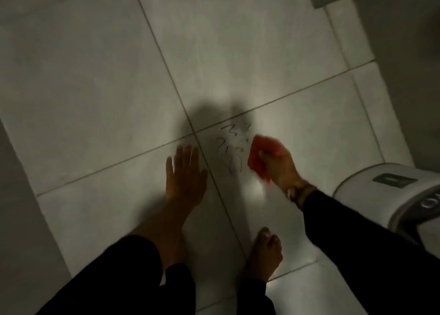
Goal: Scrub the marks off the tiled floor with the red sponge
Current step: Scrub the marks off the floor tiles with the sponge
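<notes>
Dark and yellowish scribbled marks [232,149] sit on a pale floor tile just right of where the grout lines cross. My right hand [278,164] grips the red sponge [258,159] and holds it at the right edge of the marks; the sponge is blurred. My left hand [184,172] lies flat on the tiled floor [107,100] with fingers spread, just left of the marks across the grout line. Both arms wear black sleeves.
A white and grey appliance [390,193] with a dark label stands on the floor at the right, close to my right forearm. My bare foot [264,255] rests below the marks. A wall base [21,219] runs along the left, and pale objects sit at the top edge.
</notes>
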